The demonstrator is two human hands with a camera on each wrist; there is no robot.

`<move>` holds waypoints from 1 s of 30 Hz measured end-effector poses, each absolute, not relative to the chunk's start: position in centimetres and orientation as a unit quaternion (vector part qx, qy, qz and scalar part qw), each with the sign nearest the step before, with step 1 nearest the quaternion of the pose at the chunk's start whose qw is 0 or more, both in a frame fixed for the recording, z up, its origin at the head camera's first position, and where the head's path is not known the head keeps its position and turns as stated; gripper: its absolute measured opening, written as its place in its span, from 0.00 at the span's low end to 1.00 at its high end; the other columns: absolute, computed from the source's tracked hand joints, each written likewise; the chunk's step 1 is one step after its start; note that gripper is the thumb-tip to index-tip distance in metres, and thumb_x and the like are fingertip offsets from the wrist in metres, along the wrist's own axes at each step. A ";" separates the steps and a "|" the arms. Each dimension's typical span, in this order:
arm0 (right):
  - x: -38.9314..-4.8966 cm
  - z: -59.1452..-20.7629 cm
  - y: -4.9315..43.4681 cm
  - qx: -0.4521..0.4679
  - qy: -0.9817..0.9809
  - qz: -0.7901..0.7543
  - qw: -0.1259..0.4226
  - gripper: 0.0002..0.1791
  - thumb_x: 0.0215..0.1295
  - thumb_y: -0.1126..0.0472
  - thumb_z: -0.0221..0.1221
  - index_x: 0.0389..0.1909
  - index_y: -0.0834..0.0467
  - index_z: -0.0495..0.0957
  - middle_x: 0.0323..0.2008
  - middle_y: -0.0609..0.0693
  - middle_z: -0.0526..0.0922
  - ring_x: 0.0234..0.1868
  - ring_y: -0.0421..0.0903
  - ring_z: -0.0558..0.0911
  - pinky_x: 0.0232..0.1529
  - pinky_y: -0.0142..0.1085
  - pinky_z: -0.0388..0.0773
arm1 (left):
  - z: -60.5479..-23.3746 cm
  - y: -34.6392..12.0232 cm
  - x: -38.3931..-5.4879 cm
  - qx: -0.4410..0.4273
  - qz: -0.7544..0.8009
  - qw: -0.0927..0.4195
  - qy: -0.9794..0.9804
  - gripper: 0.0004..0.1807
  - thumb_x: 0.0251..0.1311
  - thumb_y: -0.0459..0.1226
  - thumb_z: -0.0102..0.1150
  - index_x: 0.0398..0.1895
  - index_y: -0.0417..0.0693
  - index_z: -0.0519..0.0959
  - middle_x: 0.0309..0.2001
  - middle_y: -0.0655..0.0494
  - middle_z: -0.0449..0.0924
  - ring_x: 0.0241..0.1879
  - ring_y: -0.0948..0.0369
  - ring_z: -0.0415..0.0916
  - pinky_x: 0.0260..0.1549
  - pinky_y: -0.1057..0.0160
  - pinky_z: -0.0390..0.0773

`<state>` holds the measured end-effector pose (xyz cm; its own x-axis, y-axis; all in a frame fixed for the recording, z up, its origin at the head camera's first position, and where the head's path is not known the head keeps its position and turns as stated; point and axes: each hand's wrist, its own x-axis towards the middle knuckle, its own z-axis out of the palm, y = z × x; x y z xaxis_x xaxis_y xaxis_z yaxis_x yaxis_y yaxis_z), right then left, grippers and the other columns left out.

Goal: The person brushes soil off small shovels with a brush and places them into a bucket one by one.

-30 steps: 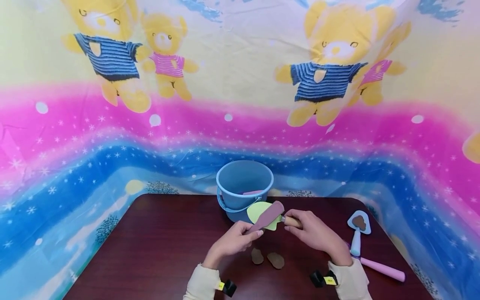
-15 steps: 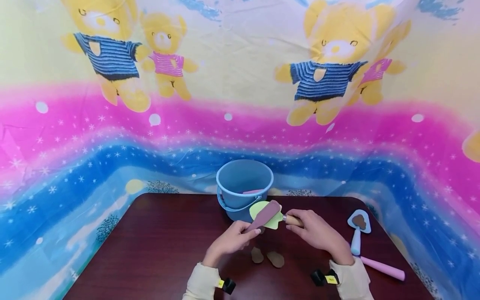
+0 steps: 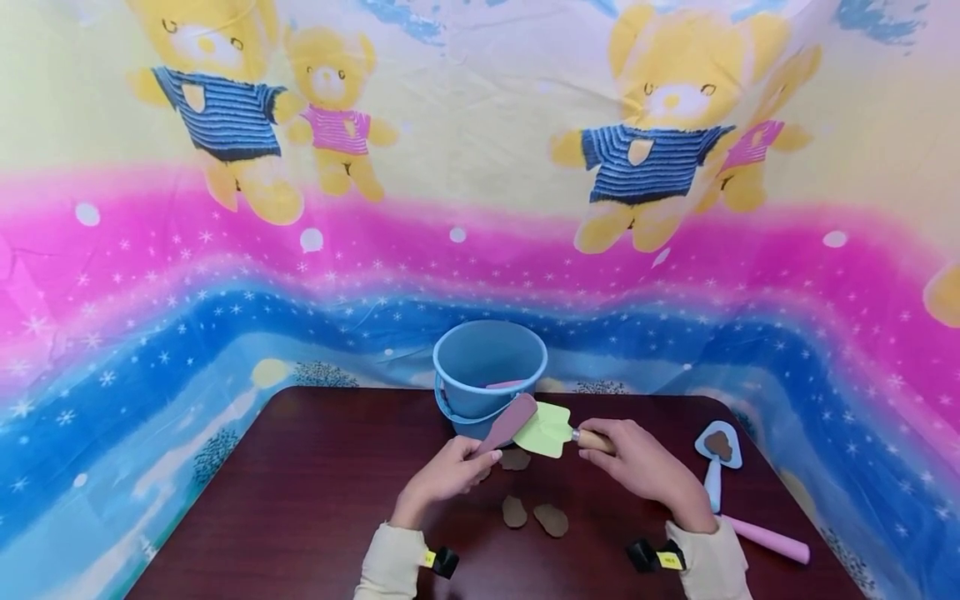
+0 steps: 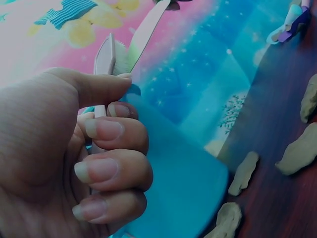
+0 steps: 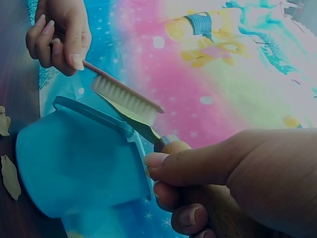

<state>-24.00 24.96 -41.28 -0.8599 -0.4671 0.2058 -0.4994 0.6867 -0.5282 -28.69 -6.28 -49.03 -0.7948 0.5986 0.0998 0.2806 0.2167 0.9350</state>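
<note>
My left hand [image 3: 438, 477] grips the handle of a brush [image 3: 510, 423] with a mauve back and pale bristles. Wrapped around the wooden handle of a small hand trowel [image 3: 546, 431] with a light green blade is my right hand [image 3: 636, 467]. In the right wrist view the bristles [image 5: 124, 101] lie along the face of the trowel blade [image 5: 131, 119]. Both tools are raised in front of a blue bucket [image 3: 480, 402], which has something pink inside. Flat brown pieces, such as this one [image 3: 551, 520], lie on the table below the hands.
At the right of the dark table [image 3: 315, 483] lies a light blue shovel [image 3: 713, 483] with a brown lump [image 3: 718, 446] on it. A pink handle [image 3: 768, 540] sticks out beside it, partly behind my right wrist. A bear-print cloth [image 3: 450, 275] hangs close behind the table.
My left hand has drawn the brush leftward across the green blade toward its far-left edge, uncovering more of the blade. My right hand has shifted slightly right with the trowel.
</note>
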 end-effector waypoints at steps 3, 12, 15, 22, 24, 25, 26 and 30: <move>-23.9 -41.1 25.2 0.259 -0.917 0.301 0.028 0.09 0.73 0.53 0.61 0.33 0.48 0.74 0.22 0.40 0.60 0.23 0.34 0.63 0.30 0.35 0.65 | -49.1 -6.6 -28.9 0.289 0.558 0.142 0.765 0.28 0.77 0.45 0.52 0.26 0.27 0.67 0.17 0.58 0.60 0.15 0.65 0.56 0.20 0.68 0.63; -24.1 -41.2 26.0 0.245 -0.919 0.308 0.029 0.09 0.72 0.57 0.62 0.32 0.47 0.72 0.23 0.39 0.60 0.23 0.35 0.64 0.31 0.35 0.68 | -48.9 -7.8 -29.0 0.264 0.546 0.122 0.785 0.21 0.75 0.45 0.54 0.25 0.41 0.71 0.15 0.59 0.62 0.14 0.65 0.58 0.19 0.67 0.65; -24.1 -41.3 26.4 0.236 -0.919 0.316 0.026 0.04 0.72 0.58 0.62 0.38 0.48 0.76 0.24 0.40 0.64 0.24 0.36 0.67 0.32 0.35 0.69 | -48.9 -8.2 -29.2 0.261 0.551 0.123 0.783 0.20 0.75 0.45 0.54 0.26 0.42 0.73 0.15 0.59 0.62 0.14 0.65 0.58 0.18 0.67 0.64; -24.1 -41.1 27.0 0.228 -0.915 0.331 0.037 0.04 0.72 0.58 0.62 0.44 0.50 0.78 0.28 0.44 0.72 0.27 0.38 0.72 0.32 0.34 0.70 | -48.8 -9.0 -29.4 0.263 0.561 0.129 0.774 0.18 0.75 0.45 0.55 0.28 0.41 0.76 0.15 0.59 0.64 0.14 0.65 0.59 0.18 0.68 0.65; -24.0 -41.0 27.0 0.226 -0.914 0.333 0.051 0.04 0.72 0.58 0.62 0.44 0.50 0.77 0.29 0.44 0.73 0.28 0.38 0.72 0.32 0.34 0.71 | -48.8 -9.1 -29.4 0.263 0.559 0.131 0.775 0.18 0.75 0.45 0.55 0.28 0.41 0.76 0.15 0.59 0.64 0.14 0.65 0.59 0.17 0.67 0.65; -24.1 -41.0 27.0 0.223 -0.914 0.335 0.058 0.05 0.72 0.58 0.62 0.45 0.50 0.77 0.29 0.44 0.73 0.28 0.38 0.73 0.32 0.34 0.71 | -48.8 -9.1 -29.4 0.262 0.558 0.133 0.776 0.18 0.75 0.45 0.55 0.28 0.42 0.76 0.15 0.59 0.64 0.14 0.65 0.59 0.17 0.67 0.65; -24.1 -41.0 27.0 0.221 -0.913 0.337 0.066 0.05 0.72 0.59 0.62 0.46 0.50 0.77 0.29 0.44 0.74 0.28 0.38 0.73 0.32 0.34 0.71 | -48.8 -9.1 -29.4 0.261 0.556 0.134 0.778 0.18 0.75 0.45 0.55 0.28 0.43 0.76 0.15 0.59 0.64 0.14 0.65 0.59 0.18 0.67 0.65; -24.3 -41.3 26.8 0.209 -0.911 0.337 0.110 0.11 0.71 0.58 0.63 0.51 0.54 0.79 0.35 0.44 0.78 0.31 0.39 0.74 0.33 0.34 0.73 | -48.9 -8.7 -29.4 0.259 0.544 0.138 0.786 0.19 0.74 0.45 0.56 0.26 0.44 0.75 0.15 0.60 0.63 0.14 0.64 0.59 0.18 0.67 0.66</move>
<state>-24.33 26.79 -41.29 -0.8883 -0.3079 0.3409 -0.4556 0.6853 -0.5682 -29.39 -8.68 -48.88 -0.8283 0.5565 0.0652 0.2569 0.2738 0.9269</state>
